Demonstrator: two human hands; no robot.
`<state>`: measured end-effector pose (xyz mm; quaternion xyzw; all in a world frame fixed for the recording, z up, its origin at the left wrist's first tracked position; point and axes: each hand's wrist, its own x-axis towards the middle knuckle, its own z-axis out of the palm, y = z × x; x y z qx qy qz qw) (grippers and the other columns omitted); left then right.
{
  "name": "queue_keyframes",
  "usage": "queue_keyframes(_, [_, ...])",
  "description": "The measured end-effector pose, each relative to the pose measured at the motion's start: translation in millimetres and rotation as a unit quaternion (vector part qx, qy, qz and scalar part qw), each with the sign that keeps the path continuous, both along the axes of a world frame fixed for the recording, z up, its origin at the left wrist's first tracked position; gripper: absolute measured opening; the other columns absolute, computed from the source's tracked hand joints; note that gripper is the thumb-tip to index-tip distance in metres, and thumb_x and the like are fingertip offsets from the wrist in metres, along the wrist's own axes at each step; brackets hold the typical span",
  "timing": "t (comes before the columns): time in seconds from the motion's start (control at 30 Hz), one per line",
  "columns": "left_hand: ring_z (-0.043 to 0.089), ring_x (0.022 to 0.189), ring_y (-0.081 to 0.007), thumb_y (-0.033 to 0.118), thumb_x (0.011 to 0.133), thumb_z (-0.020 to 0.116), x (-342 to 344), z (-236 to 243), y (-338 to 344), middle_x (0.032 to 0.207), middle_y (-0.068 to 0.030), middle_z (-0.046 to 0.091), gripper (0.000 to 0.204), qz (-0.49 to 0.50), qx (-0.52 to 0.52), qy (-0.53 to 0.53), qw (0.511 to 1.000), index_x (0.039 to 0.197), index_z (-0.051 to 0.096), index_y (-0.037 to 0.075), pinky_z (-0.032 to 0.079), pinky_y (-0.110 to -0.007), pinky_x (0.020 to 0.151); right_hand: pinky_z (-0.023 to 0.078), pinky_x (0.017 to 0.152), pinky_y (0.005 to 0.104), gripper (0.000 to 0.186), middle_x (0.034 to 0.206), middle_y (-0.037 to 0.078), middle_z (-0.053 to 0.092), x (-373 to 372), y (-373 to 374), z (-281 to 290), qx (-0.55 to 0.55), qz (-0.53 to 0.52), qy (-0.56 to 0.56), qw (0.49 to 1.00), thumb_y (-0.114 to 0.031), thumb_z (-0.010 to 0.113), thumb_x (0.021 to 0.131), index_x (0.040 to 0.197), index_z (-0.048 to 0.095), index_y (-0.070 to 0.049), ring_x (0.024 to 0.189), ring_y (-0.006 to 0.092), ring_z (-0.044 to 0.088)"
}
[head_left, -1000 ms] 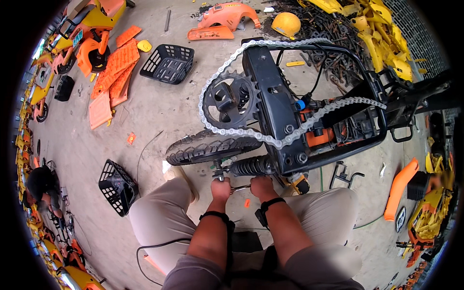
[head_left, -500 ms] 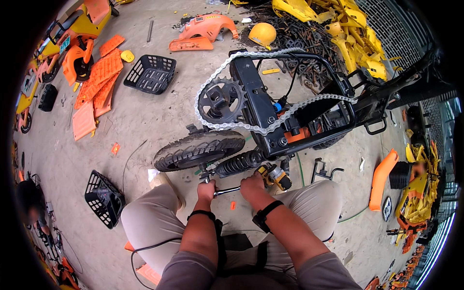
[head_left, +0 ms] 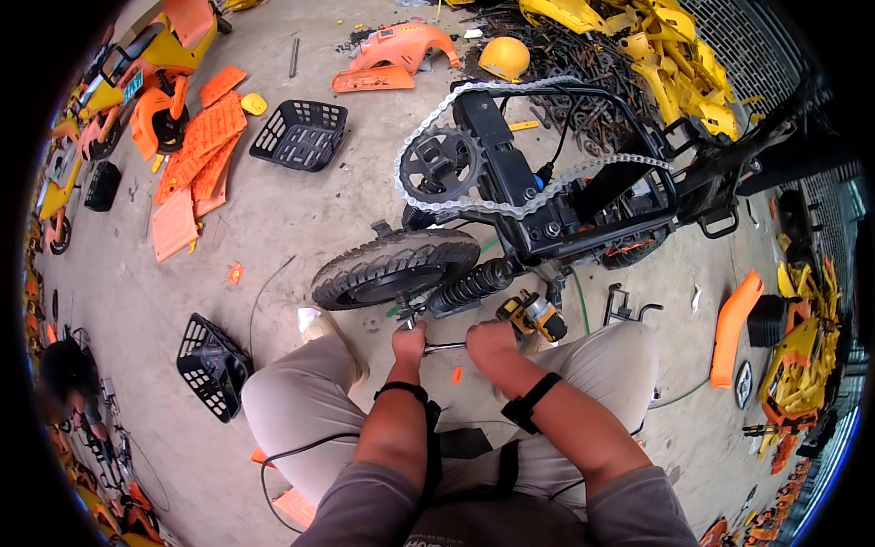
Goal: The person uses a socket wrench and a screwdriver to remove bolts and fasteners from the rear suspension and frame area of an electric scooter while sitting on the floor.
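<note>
A partly stripped two-wheeled vehicle frame (head_left: 510, 173), black with a loose silver chain (head_left: 524, 211), lies before me. Its knobbly rear wheel (head_left: 365, 273) is on the near left, next to a coil shock absorber (head_left: 474, 283). My left hand (head_left: 409, 340) is closed around the head end of a chrome wrench (head_left: 445, 347), just below the wheel's axle end; fingers hide how the head sits there. My right hand (head_left: 492, 346) is wrapped round the handle's other end. Close beside it is a yellow and black power tool (head_left: 538, 314).
Black plastic baskets (head_left: 301, 137) lie on the concrete floor, one (head_left: 214, 365) left of my knee. Orange panels (head_left: 205, 146) are stacked at far left. Yellow parts (head_left: 656, 55) and dark metal scrap are heaped beyond the frame. A green hose (head_left: 581, 296) runs near my right knee.
The whole view has shifted slightly, so the scene sits further right. The wrench lies somewhat more level; both hands keep their grip on it.
</note>
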<state>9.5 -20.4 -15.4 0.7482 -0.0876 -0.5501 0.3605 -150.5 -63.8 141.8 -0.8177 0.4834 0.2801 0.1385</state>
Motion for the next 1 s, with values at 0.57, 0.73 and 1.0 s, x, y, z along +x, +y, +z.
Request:
queue_keyframes(0.57, [0.063,0.068,-0.0316,0.027,0.072,0.064,4.0,-9.9,2.2,0.076,-0.0206,0.063,0.036,-0.084,0.021,-0.131,0.988,0.085,0.057,-0.006,0.049,-0.040,0.062,0.048,0.075,0.0387,0.021,0.094,0.008,0.068,-37.5,-37.2,-19.2,0.049,-0.048,0.025,0.997,-0.020,0.061,0.077,0.093,0.069,-0.011,0.088,0.0261,0.065])
queue_keyframes(0.73, [0.062,0.081,-0.0416,0.024,0.076,0.058,-20.5,21.1,-4.1,0.084,-0.0274,0.063,0.036,-0.148,0.055,-0.301,0.940,0.093,0.056,-0.008,0.048,-0.044,0.071,0.050,0.074,0.0369,0.027,0.096,0.008,0.068,-46.2,-41.1,-10.3,0.087,-0.091,0.034,0.991,-0.022,0.065,0.072,0.095,0.069,-0.010,0.088,0.0250,0.066])
queue_keyframes(1.0, [0.063,0.075,-0.0392,0.028,0.076,0.061,-15.1,10.9,-1.1,0.081,-0.0251,0.064,0.037,-0.157,0.082,-0.312,0.933,0.086,0.059,-0.007,0.049,-0.044,0.071,0.048,0.070,0.0374,0.017,0.085,0.007,0.069,-30.9,-31.5,41.8,0.046,0.023,0.017,0.999,-0.021,0.061,0.075,0.085,0.071,-0.012,0.082,0.0244,0.066])
